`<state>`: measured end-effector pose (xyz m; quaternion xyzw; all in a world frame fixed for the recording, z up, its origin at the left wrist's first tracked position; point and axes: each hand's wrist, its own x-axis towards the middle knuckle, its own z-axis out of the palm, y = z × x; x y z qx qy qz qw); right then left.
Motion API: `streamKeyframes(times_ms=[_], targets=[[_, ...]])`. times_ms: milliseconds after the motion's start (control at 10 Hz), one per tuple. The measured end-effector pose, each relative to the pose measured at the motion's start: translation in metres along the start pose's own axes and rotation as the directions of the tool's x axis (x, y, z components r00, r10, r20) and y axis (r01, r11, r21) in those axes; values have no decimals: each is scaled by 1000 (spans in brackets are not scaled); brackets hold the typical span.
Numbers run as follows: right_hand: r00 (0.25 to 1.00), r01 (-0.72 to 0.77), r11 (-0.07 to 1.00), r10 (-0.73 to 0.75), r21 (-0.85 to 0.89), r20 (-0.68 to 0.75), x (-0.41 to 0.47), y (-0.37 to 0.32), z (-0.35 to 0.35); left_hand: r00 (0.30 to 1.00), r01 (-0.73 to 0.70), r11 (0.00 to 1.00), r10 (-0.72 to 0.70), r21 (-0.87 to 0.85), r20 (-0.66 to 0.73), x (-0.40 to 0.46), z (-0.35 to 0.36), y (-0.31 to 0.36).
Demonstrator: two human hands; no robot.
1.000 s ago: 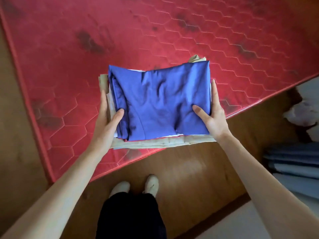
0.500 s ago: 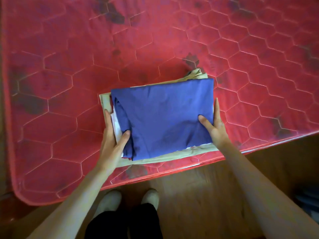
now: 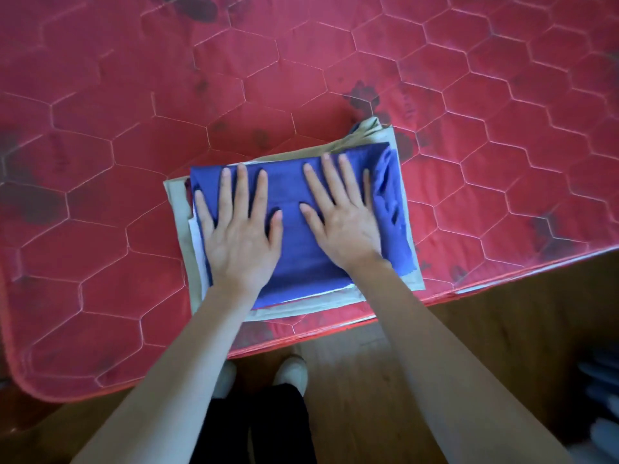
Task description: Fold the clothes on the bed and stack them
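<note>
A: Where's the stack (image 3: pixel 405 252)?

B: Near the red mattress (image 3: pixel 301 88) edge, blue garment (image 3: pixel 294 249) on top, white and beige layers (image 3: pixel 181 216) under it.

A: The hands?

B: Both flat, fingers straight and spread, gripping nothing. The left hand (image 3: pixel 239 239) and right hand (image 3: pixel 341 226) press on the blue cloth.

A: How will it handle?

B: Probably soft, light, prone to sliding. I'd lift it from its 2 short sides, fingers beneath the beige.
</note>
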<state>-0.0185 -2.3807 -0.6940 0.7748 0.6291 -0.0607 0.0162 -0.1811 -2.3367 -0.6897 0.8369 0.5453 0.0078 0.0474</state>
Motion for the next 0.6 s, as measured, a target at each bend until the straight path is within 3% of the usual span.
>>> streamKeyframes(times_ms=[100, 200, 300, 400, 500, 600], targets=[[962, -254, 966, 258, 51, -88, -1, 26, 17, 995, 61, 998, -63, -27, -76, -1, 16, -3], [932, -359, 922, 363, 145, -5, 4, 27, 16, 985, 144, 987, -150, -70, -85, 0, 22, 1], [930, -356, 916, 329, 186, 161, 8, 30, 0, 991, 130, 988, -128, -83, 30, 3, 10, 1], [881, -389, 899, 300, 201, 365, 13, 36, -32, 973, 121, 989, -101, -86, 205, 7, -14, 0], [871, -433, 867, 333, 246, 360, 5, 32, -81, 937, 122, 990, -90, -73, 337, 9, -57, 3], [884, -465, 816, 411, 342, 223, -27, 24, -123, 970, -80, 988, 108, -135, 219, -6, -107, 16]])
